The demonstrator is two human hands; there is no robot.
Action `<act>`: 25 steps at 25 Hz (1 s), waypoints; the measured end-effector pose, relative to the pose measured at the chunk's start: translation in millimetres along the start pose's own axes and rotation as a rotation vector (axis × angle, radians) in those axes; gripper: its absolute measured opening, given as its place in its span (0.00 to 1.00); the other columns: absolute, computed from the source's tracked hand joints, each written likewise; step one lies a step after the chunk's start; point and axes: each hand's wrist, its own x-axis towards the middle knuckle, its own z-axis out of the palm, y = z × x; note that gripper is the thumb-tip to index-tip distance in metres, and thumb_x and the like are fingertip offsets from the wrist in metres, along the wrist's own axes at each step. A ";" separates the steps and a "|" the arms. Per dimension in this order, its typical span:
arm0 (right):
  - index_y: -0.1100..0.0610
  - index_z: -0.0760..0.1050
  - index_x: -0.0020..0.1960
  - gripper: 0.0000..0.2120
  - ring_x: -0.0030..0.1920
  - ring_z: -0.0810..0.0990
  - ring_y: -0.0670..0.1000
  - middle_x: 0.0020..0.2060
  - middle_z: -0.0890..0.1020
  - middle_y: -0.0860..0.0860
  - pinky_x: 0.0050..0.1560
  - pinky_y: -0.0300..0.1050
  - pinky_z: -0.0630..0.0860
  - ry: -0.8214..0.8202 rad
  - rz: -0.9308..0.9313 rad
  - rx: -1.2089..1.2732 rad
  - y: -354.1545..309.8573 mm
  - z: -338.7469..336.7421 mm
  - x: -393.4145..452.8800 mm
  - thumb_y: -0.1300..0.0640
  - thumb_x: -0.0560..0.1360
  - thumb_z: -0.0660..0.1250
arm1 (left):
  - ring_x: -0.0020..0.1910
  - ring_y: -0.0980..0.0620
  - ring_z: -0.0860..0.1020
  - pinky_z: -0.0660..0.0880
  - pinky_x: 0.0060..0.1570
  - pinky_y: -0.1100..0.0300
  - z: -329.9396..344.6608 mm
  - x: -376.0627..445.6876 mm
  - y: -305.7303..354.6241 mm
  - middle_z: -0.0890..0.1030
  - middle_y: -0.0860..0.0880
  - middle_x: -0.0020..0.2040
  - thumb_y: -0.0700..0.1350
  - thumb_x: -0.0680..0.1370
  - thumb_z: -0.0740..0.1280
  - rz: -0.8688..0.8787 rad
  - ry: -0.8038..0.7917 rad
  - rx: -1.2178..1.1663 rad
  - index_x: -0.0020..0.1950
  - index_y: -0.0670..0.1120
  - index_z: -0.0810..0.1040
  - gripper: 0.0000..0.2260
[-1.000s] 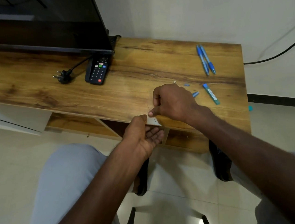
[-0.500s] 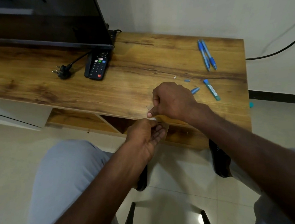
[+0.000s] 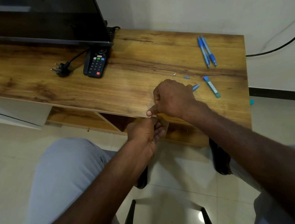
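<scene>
My right hand [image 3: 173, 98] rests curled on the wooden table [image 3: 131, 81] at its front edge. Its thumb and forefinger pinch a thin dark lead [image 3: 146, 106] that sticks up beside the thumb. My left hand [image 3: 145, 133] is just below the table edge, touching the right thumb, its fingers curled round a small white piece [image 3: 151, 116] that is almost hidden. A short blue pencil part [image 3: 195, 87] shows just behind my right hand. A blue-green lead case [image 3: 211, 87], a tiny blue cap [image 3: 186, 77] and a tiny white bit [image 3: 174, 74] lie close by.
Two blue pens [image 3: 206, 51] lie at the back right. A black remote [image 3: 96, 64] and a loose plug [image 3: 62, 69] sit under the edge of a dark TV screen [image 3: 46, 20]. My knees and a chair frame [image 3: 133, 218] are below, over a tiled floor.
My left hand has closed its fingers and risen against the table edge, hiding the white piece that showed before. My right hand has kept its place.
</scene>
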 end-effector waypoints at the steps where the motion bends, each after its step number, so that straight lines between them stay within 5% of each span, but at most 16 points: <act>1: 0.48 0.70 0.36 0.24 0.55 0.79 0.54 0.50 0.80 0.49 0.63 0.63 0.68 -0.001 0.002 -0.002 -0.5 -0.4 -0.2 0.33 0.64 0.81 | 0.44 0.45 0.84 0.83 0.46 0.54 0.2 0.3 0.1 0.83 0.38 0.48 0.37 0.82 0.70 0.001 0.003 -0.001 0.60 0.35 0.80 0.08; 9: 0.47 0.71 0.38 0.24 0.53 0.79 0.53 0.48 0.80 0.48 0.62 0.62 0.70 -0.009 -0.013 0.030 -0.1 -1.0 -0.2 0.34 0.65 0.80 | 0.35 0.50 0.83 0.85 0.46 0.54 -0.6 2.4 -2.1 0.84 0.39 0.44 0.38 0.82 0.71 0.018 0.010 0.007 0.56 0.35 0.81 0.06; 13: 0.48 0.76 0.39 0.18 0.47 0.81 0.51 0.41 0.82 0.47 0.53 0.54 0.77 0.049 -0.038 0.125 5.7 -7.7 5.3 0.36 0.73 0.76 | 0.33 0.51 0.84 0.85 0.44 0.55 -5.2 -2.3 -3.8 0.85 0.43 0.38 0.39 0.82 0.71 0.047 -0.011 -0.006 0.51 0.39 0.82 0.03; 19: 0.52 0.88 0.46 0.13 0.40 0.82 0.45 0.40 0.87 0.47 0.38 0.39 0.76 0.050 0.086 0.801 22.7 -41.0 9.8 0.44 0.80 0.72 | 0.37 0.52 0.85 0.83 0.41 0.59 -3.7 -2.5 10.9 0.87 0.45 0.41 0.44 0.82 0.72 0.440 0.050 0.120 0.51 0.44 0.82 0.04; 25: 0.55 0.87 0.58 0.15 0.46 0.87 0.48 0.50 0.90 0.51 0.47 0.45 0.75 -0.152 0.105 1.161 40.9 -55.0 -1.9 0.47 0.77 0.76 | 0.39 0.52 0.86 0.82 0.39 0.59 22.9 -1.9 31.9 0.86 0.46 0.42 0.43 0.82 0.71 0.680 -0.006 0.336 0.49 0.45 0.83 0.03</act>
